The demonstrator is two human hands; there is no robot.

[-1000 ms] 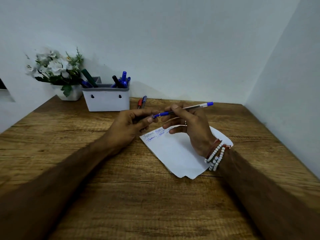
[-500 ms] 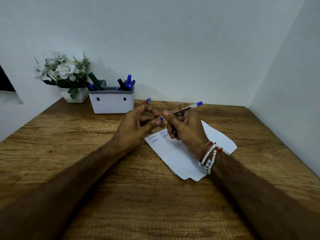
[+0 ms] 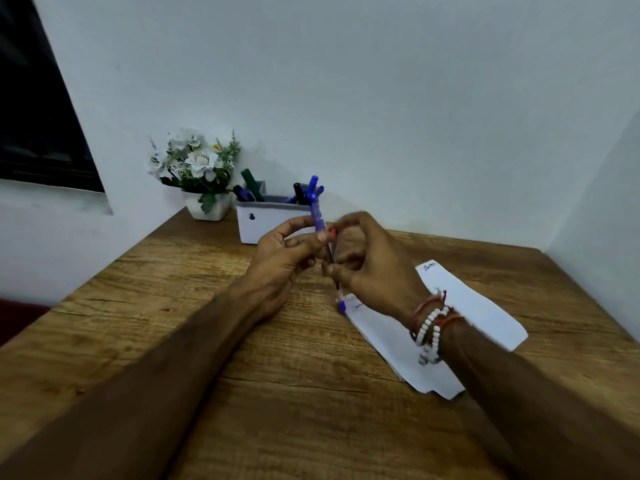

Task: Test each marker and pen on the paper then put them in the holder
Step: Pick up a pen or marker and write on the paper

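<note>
Pens (image 3: 313,188) crowd both ends of the holder (image 3: 270,221), gap between (flowerpot (image 3: 207,211) beside, wall (image 3: 381,116) behind).

- A brown wooden table (image 3: 242,393) was seen matt, with coarse grain and fine cracks.
- A white sheet of paper (image 3: 485,317) was seen smooth and matt, its near edge ragged.
- A white rectangular plastic holder (image 3: 270,223) was seen smooth, with a grey rim.
- A translucent blue plastic pen (image 3: 318,216) and a clear plastic pen with a blue end (image 3: 341,301) were seen smooth.
- White bead bracelets (image 3: 429,323) were seen strung with red thread.

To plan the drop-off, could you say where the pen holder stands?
Head view: the pen holder stands back-left on the table, beside the flower pot, behind the left hand.
</note>
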